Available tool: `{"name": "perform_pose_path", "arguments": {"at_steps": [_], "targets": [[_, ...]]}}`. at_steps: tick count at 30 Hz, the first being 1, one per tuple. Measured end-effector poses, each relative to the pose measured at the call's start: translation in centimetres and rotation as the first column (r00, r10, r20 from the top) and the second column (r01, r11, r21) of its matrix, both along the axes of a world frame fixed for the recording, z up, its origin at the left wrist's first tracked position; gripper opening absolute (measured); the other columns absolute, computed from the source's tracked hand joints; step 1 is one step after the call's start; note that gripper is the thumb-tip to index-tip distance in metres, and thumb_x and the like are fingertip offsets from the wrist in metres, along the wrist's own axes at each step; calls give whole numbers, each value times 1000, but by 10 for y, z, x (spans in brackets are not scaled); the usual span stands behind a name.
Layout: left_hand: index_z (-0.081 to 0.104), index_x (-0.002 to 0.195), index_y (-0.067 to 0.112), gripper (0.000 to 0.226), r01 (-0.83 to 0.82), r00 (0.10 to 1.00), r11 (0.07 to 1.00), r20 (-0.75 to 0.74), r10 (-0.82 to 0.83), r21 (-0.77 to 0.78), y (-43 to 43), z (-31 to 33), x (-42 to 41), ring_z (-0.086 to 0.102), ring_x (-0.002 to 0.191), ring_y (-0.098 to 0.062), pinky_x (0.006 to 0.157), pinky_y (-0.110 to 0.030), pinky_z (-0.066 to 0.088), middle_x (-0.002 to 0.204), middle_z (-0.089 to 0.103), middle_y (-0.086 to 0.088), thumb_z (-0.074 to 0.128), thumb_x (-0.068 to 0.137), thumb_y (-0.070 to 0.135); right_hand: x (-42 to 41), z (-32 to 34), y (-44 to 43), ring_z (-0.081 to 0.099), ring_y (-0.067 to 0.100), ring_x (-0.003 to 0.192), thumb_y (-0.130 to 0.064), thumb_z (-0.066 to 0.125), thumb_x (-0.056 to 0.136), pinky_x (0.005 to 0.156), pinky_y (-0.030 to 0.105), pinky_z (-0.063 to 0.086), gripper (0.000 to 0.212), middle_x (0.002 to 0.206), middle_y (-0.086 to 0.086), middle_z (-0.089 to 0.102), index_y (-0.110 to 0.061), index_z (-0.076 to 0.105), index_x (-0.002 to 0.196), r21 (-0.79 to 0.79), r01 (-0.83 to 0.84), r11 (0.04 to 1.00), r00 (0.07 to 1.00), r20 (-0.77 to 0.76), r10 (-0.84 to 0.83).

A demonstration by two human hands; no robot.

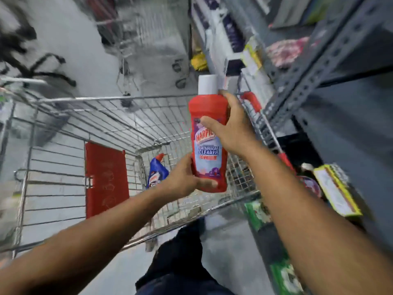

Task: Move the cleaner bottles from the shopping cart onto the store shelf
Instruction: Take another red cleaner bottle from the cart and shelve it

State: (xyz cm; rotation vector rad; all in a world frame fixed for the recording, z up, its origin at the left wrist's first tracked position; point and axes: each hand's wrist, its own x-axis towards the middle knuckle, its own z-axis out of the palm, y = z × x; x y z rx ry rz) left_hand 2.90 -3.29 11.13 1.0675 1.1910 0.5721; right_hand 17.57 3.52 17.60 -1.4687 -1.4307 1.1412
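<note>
A red cleaner bottle (207,116) with a white cap is held upright above the wire shopping cart (110,116). My right hand (232,126) grips its upper body and neck from the right. My left hand (186,179) cups its bottom from the left. A blue cleaner bottle (156,172) with a red cap lies in the cart's bottom, partly hidden behind my left hand. The grey metal store shelf (344,116) stands to the right of the cart.
The cart's red child-seat flap (106,177) hangs at the near left. A second cart (136,39) stands further down the aisle. Boxes (337,189) and green packs (258,213) sit on low shelves at the right. My dark trouser leg (180,258) is below.
</note>
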Motion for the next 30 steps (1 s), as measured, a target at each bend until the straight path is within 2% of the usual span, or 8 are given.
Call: {"name": "perform_pose_path", "arguments": {"at_steps": [5, 11, 14, 17, 21, 23, 26, 30], "targets": [[49, 122, 12, 84, 116, 993, 974, -23, -114, 193, -53, 72, 33, 68, 106, -28, 92, -52, 55, 117, 69, -12, 91, 49, 9, 50, 83, -90, 69, 10, 95, -24, 74, 73, 90, 42, 55, 67, 112, -1, 68, -29, 43, 131, 187, 200, 962, 975, -131, -178], [56, 109, 39, 77, 263, 965, 868, -129, -230, 421, -145, 89, 91, 71, 92, -14, 84, -46, 58, 102, 75, 6, 91, 40, 33, 105, 116, -237, 68, 11, 98, -34, 74, 69, 91, 45, 54, 66, 113, -7, 70, -56, 42, 122, 302, 363, 882, 932, -124, -341], [57, 106, 42, 70, 457, 887, 747, -179, -426, 484, -177, 94, 137, 70, 92, -9, 82, -38, 57, 102, 74, 13, 91, 45, 36, 139, 126, -322, 65, 9, 105, -37, 71, 73, 94, 44, 52, 66, 120, -11, 64, -64, 34, 120, 368, 506, 780, 854, -83, -514], [56, 110, 37, 66, 594, 775, 586, -197, -601, 551, -208, 102, 190, 69, 95, -2, 80, -28, 58, 107, 72, 18, 89, 53, 32, 168, 135, -398, 62, 2, 107, -37, 69, 75, 94, 32, 51, 66, 122, -23, 60, -67, 32, 121, 413, 628, 660, 747, -82, -660], [55, 111, 35, 70, 717, 605, 403, -218, -766, 569, -265, 107, 272, 70, 96, -8, 82, -43, 59, 107, 73, 10, 91, 51, 39, 205, 144, -487, 61, -6, 101, -35, 71, 74, 88, 18, 49, 70, 117, -37, 58, -64, 33, 125, 497, 746, 443, 542, -68, -838], [54, 111, 30, 71, 747, 532, 344, -202, -822, 568, -296, 107, 315, 70, 99, -18, 85, -51, 57, 109, 73, 3, 90, 50, 35, 228, 143, -524, 62, 1, 105, -34, 73, 72, 94, 30, 51, 72, 120, -27, 61, -60, 35, 127, 514, 787, 341, 430, -61, -901], [53, 106, 19, 68, 742, 530, 349, -182, -828, 572, -328, 99, 365, 69, 101, -25, 89, -52, 54, 109, 71, -4, 89, 48, 27, 262, 137, -552, 59, 22, 116, -31, 74, 70, 100, 49, 47, 73, 129, 1, 58, -44, 38, 133, 471, 821, 323, 357, 19, -934], [54, 108, 22, 65, 732, 542, 330, -216, -812, 596, -361, 92, 405, 68, 99, -19, 89, -35, 54, 104, 68, 6, 91, 54, 17, 292, 133, -576, 57, 21, 120, -26, 72, 76, 100, 49, 47, 71, 133, 5, 56, -34, 37, 137, 421, 845, 330, 315, 108, -943]]}}
